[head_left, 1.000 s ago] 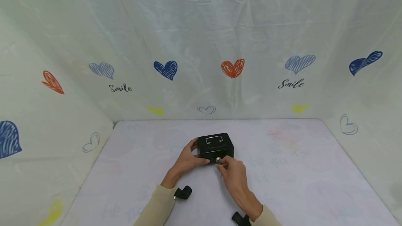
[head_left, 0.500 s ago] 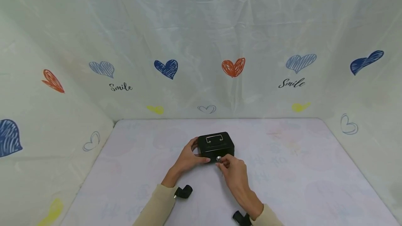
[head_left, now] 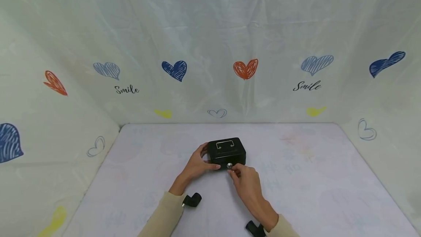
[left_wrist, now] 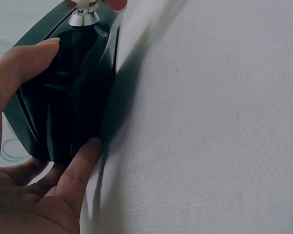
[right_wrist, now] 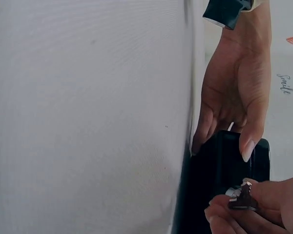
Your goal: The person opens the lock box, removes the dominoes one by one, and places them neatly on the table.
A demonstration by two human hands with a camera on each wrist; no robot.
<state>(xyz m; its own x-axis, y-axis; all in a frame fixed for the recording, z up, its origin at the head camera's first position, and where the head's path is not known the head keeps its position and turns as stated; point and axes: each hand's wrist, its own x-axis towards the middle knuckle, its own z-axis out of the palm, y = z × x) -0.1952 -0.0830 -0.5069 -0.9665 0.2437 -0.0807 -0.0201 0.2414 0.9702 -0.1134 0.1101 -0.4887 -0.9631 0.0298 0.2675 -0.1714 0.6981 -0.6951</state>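
A small black cash box (head_left: pixel 227 151) with a folded wire handle on its lid sits on the table. My left hand (head_left: pixel 196 165) grips its left end. In the left wrist view the thumb (left_wrist: pixel 31 61) lies along the front face, while the other fingers reach round the end and low side. At the front, the round silver lock (head_left: pixel 229 165) sticks out. My right hand (head_left: pixel 246 182) pinches a key (right_wrist: pixel 242 199) at this lock; the right wrist view shows its toothed metal between the fingers. The lid is down, so the box's inside is hidden.
The white table (head_left: pixel 312 185) stretches out on both sides of the box. A pale curtain (head_left: pixel 204 39) printed with hearts and "Smile" hangs behind it. Black camera mounts (head_left: pixel 192 199) are worn at both wrists.
My right hand's fingers have turned slightly at the lock, and a thin piece dangling below them no longer shows. The left hand keeps its hold on the box. The head view has tilted slightly.
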